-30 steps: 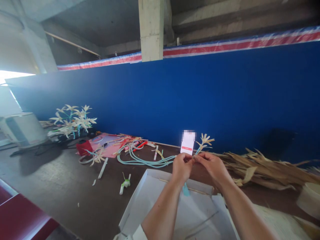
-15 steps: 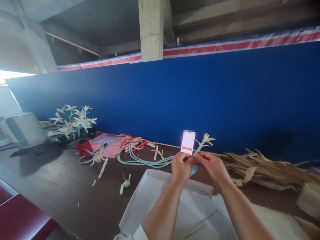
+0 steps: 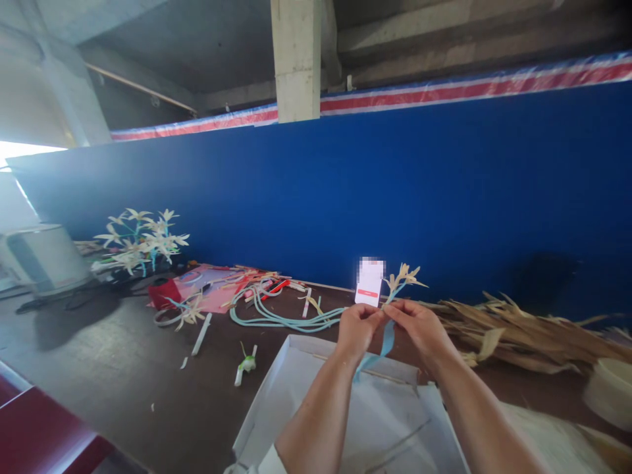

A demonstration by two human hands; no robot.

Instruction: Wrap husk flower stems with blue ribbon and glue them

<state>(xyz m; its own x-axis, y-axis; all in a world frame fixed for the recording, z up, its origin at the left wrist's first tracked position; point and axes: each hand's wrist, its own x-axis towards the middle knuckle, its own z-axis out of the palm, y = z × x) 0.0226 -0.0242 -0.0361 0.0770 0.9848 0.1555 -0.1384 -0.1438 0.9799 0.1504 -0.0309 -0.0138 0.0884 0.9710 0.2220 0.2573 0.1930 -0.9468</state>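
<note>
A pale dried-husk flower [image 3: 407, 276] rises from between my hands, its blue-green stem leaning to the right. My left hand [image 3: 357, 328] and my right hand [image 3: 419, 326] meet at the base of the stem, both with thumb and forefinger pinched. A strip of light-blue tape [image 3: 388, 340] hangs below the fingertips toward the box. The exact spot where tape and stem meet is hidden by the fingers. Just behind my left hand a lit phone [image 3: 369, 289] stands upright.
Under my forearms lies an open white box [image 3: 301, 368]. Coiled blue-green tubing [image 3: 276, 322] is to its left, dried husks [image 3: 513, 336] to its right. Husk flowers [image 3: 145, 237] and a kettle [image 3: 44, 260] stand far left. A tape roll [image 3: 609, 395] sits right; a blue panel [image 3: 444, 197] rises behind.
The flower has turned and opens more to the right. More of the blue tape shows, now hanging down in a longer strip. My hands stay nearly in place.
</note>
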